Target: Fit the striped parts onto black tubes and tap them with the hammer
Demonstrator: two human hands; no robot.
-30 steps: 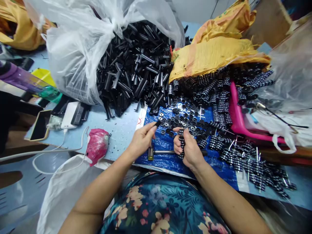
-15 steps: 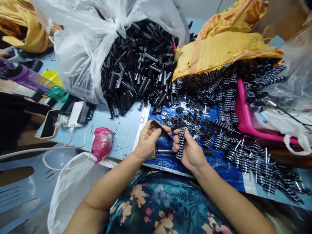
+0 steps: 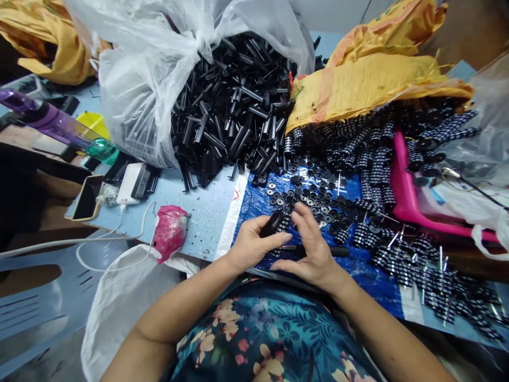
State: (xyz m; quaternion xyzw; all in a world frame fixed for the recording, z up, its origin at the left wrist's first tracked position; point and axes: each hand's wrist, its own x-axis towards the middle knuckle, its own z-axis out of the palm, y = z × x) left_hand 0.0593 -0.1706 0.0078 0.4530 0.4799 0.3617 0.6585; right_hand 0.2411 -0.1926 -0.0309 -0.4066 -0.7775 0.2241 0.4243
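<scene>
My left hand [image 3: 252, 245] is closed on a dark black plastic piece [image 3: 271, 224], with a black-and-white patterned cylinder [image 3: 283, 222] against it at the fingertips. How the two fit together is hidden by the fingers. Just to the right, my right hand [image 3: 312, 254] is open, its thumb and fingers spread around the cylinder's side with nothing visibly gripped. A metal rod tool with a black handle [image 3: 339, 251] lies on the blue sheet [image 3: 254, 204] beneath both hands. Beyond the fingers are scattered small round black caps [image 3: 318, 201].
A clear plastic bag [image 3: 135, 95] spills many black tubular parts [image 3: 238, 116] at the back. Patterned cylinders [image 3: 374, 164] pour from a yellow sack [image 3: 374, 79] beside a pink basket [image 3: 401, 185]. A pink wrapped bundle [image 3: 170, 232], a white power bank [image 3: 131, 183] and a purple bottle [image 3: 55, 124] stand left.
The patterned cylinder has passed from my right hand to my left, beside the black piece. My right hand has opened and spread its fingers. The view has shifted slightly.
</scene>
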